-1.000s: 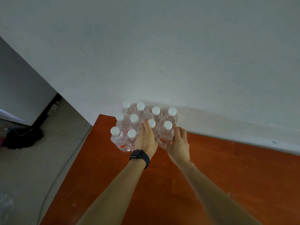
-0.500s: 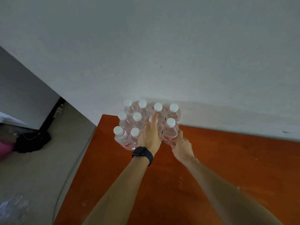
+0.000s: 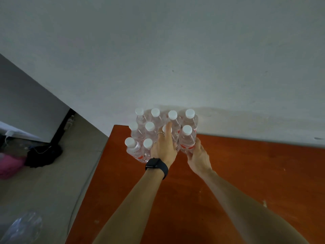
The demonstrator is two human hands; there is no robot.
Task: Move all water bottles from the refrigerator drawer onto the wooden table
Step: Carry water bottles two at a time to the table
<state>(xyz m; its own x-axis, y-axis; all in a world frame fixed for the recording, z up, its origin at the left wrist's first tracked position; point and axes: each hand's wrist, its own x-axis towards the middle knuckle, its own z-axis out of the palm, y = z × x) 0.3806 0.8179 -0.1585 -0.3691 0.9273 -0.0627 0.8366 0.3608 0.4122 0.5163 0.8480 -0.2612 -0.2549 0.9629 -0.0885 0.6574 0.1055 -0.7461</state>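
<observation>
A plain pale wall (image 3: 175, 59) is seen behind a reddish wooden bench (image 3: 246, 173), whose far left corner is set against it. A cluster of clear water bottles (image 3: 151, 131) with white caps is stood upright on that corner, packed closely in rows against the wall. The left hand (image 3: 164, 147), with a ring on one finger and a dark watch (image 3: 156, 166) at the wrist, is laid with fingers extended against a bottle in the middle of the cluster, whose cap is partly hidden by the fingers. The right hand (image 3: 197, 155) is wrapped around the lower body of the nearest right bottle (image 3: 187, 138), a red label being visible just above the fingers. On the floor (image 3: 52, 182) to the left, a dark bundle (image 3: 44, 155) and something pink (image 3: 8, 166) are seen, well apart from the bench.
</observation>
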